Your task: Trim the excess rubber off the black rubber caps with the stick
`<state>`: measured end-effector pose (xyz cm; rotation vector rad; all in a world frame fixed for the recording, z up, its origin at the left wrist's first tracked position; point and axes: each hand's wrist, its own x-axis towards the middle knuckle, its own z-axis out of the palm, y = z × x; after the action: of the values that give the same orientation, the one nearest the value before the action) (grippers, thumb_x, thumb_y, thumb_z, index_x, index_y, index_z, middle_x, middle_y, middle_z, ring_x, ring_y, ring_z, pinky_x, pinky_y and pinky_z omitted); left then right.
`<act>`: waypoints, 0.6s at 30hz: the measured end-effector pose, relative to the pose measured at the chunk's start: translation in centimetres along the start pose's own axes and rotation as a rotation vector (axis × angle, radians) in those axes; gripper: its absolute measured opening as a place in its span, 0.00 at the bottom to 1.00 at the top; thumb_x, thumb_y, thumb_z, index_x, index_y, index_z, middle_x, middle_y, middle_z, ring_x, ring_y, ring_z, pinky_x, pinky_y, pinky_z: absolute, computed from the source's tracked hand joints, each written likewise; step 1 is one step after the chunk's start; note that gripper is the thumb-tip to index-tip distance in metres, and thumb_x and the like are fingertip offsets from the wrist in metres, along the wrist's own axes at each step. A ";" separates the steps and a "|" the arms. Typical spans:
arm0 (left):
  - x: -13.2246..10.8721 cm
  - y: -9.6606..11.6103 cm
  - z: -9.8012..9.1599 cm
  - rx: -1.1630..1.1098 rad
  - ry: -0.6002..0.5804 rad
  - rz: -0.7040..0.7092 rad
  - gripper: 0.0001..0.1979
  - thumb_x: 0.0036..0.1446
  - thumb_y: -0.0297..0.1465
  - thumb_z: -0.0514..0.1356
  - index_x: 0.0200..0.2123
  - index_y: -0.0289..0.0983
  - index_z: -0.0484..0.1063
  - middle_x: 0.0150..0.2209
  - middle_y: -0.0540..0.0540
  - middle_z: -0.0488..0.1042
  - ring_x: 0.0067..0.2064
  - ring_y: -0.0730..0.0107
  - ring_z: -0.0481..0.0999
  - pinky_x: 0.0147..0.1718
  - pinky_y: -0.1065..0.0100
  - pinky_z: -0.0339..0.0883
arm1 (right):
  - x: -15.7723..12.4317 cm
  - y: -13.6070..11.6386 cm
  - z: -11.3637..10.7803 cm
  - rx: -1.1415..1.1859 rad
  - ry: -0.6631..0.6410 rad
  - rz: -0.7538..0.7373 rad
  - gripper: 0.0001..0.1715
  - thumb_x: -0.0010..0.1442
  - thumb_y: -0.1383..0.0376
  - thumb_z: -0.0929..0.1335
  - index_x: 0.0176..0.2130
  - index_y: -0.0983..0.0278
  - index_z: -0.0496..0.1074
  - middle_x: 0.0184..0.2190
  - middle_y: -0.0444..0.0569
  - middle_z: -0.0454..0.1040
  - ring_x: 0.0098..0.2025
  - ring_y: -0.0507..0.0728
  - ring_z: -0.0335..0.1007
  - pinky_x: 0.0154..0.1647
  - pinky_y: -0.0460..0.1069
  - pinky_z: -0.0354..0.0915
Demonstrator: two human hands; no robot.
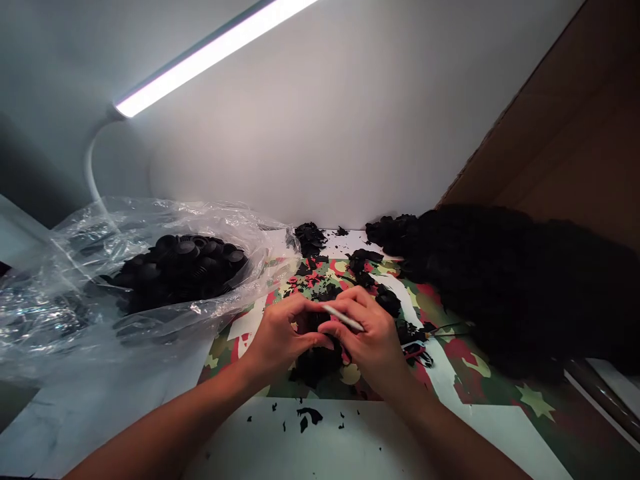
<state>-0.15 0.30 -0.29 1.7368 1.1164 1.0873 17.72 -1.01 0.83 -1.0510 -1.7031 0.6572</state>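
The right hand (373,333) holds a white stick (346,319), the left hand (277,331) a black part (316,321). A lamp (210,60) glows above.

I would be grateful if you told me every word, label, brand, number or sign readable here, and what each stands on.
None can be read.
Camouflage-patterned sheet: stars and pale shapes; I cannot tell whether any belong to lettering.
Clear plastic bag, lamp, cardboard: no legible print.
Pale pen-like tool in the right hand: too small to tell.
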 end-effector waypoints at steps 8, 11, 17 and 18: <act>-0.7 0.1 0.9 0.124 0.084 0.092 0.10 0.47 0.33 0.75 0.31 0.38 0.79 0.26 0.51 0.73 0.27 0.71 0.68 0.25 0.71 0.62 | -0.5 0.7 1.0 -0.160 -0.008 -0.086 0.18 0.53 0.82 0.59 0.30 0.60 0.67 0.30 0.45 0.69 0.31 0.54 0.66 0.31 0.46 0.62; -0.9 0.5 0.9 0.182 0.108 0.163 0.09 0.47 0.29 0.75 0.31 0.38 0.79 0.27 0.51 0.73 0.28 0.70 0.70 0.26 0.71 0.63 | -0.6 0.9 1.5 -0.237 -0.033 -0.089 0.17 0.49 0.80 0.59 0.32 0.60 0.63 0.32 0.46 0.66 0.31 0.55 0.63 0.29 0.47 0.60; -1.4 1.9 0.6 0.009 0.125 0.190 0.09 0.47 0.27 0.74 0.32 0.38 0.78 0.30 0.48 0.78 0.31 0.68 0.76 0.30 0.69 0.71 | 1.5 2.8 -0.6 -0.283 0.195 0.122 0.11 0.53 0.75 0.58 0.28 0.58 0.56 0.27 0.44 0.62 0.29 0.56 0.59 0.30 0.49 0.56; -1.5 2.0 0.6 -0.030 0.100 0.148 0.10 0.46 0.28 0.75 0.33 0.38 0.79 0.30 0.48 0.78 0.30 0.69 0.75 0.29 0.69 0.71 | 1.9 3.2 -1.3 -0.294 0.215 0.137 0.11 0.56 0.74 0.58 0.28 0.59 0.56 0.27 0.44 0.61 0.29 0.56 0.58 0.31 0.49 0.56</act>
<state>0.57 -1.81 0.99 1.7803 1.0394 1.2874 19.80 2.09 -0.42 -1.4028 -1.5788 0.3681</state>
